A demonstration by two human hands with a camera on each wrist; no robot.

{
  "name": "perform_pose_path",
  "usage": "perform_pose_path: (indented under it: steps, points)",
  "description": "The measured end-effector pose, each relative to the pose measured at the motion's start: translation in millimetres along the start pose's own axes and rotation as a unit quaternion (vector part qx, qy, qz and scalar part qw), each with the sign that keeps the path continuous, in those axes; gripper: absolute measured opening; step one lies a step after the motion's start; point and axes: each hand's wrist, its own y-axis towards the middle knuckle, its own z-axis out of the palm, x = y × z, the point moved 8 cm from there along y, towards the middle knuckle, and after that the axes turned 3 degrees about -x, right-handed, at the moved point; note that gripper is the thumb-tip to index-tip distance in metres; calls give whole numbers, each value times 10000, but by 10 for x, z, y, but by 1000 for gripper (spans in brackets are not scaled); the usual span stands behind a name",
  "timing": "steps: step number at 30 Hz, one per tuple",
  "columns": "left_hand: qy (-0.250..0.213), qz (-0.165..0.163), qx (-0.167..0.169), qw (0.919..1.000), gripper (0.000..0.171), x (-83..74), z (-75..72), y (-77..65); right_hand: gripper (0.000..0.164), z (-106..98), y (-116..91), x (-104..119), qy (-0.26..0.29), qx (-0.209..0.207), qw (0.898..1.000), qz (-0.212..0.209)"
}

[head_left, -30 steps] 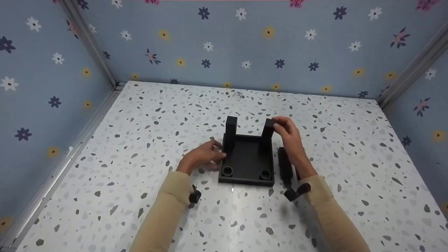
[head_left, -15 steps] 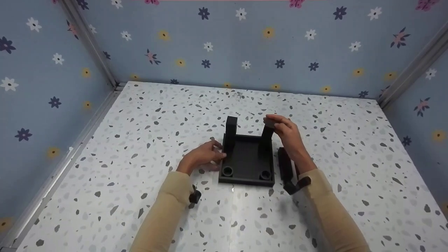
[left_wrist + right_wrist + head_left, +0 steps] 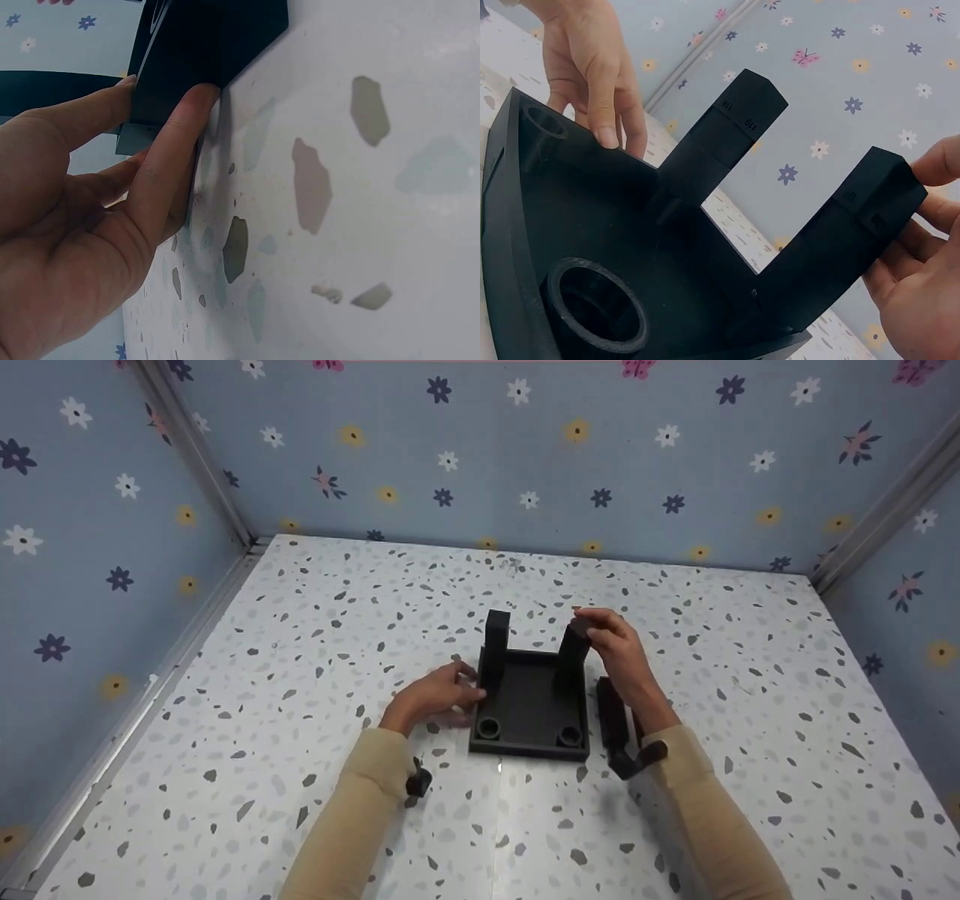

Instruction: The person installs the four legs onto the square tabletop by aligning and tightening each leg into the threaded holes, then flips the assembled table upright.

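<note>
A square black tray-like base (image 3: 529,750) with raised walls lies on the speckled table, its hollow side up. At its far left corner stands a square black leg (image 3: 496,641). A second black leg (image 3: 571,656) rises from the far right corner, and my right hand (image 3: 619,649) grips its top between thumb and fingers. My left hand (image 3: 439,690) holds the base's left wall, thumb at the rim and fingers along the outside. The two near corners show round hollow sockets (image 3: 596,311). In the right wrist view small markings show on both legs.
A loose black leg (image 3: 613,712) lies on the table just right of the base, partly under my right forearm. Small black wrist cameras (image 3: 418,782) are worn on both sleeves. Flower-patterned blue panels (image 3: 480,457) enclose the table's back and sides.
My right hand's fingers have shifted over the top of the far right leg, first leftward, then slightly back. My left hand and the base stay in place.
</note>
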Motion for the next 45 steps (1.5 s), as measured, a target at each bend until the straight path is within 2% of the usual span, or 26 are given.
perform_pose_path:
  steps: [4,8,15,22,28,31,35,38,42,45]
  points:
    - [141,50,-19,9999,46,-12,-6,-9,32,-26,-18,-6,-21,-163,9999,-50]
    - [10,139,21,9999,46,-23,-1,-4,30,-57,-38,-19,-156,-302,9993,-134]
    - [531,44,-67,9986,46,1,-32,1,30,-89,-65,-29,-599,-616,9960,-241]
    - [120,98,2,9999,46,-9,-9,11,33,-98,-92,-49,-894,-736,9930,-234]
    - [298,22,-50,9995,45,-2,-21,0,38,-111,-96,-53,-985,-751,9921,-202]
    - [324,3,-79,9994,45,-2,-28,-3,38,-109,-89,-36,-1069,-684,9916,-235]
    - [183,176,-46,9997,44,-20,-12,17,35,-103,-66,-4,-972,-534,9933,-332]
    - [107,301,-16,9995,44,-31,3,31,32,-85,-35,1,-603,-348,9970,-343]
    - [49,283,-6,9996,45,-30,5,34,34,-43,2,-10,-165,-48,9996,-237]
    - [26,259,-16,9997,44,-32,5,32,37,-14,21,-10,-81,201,9995,-215]
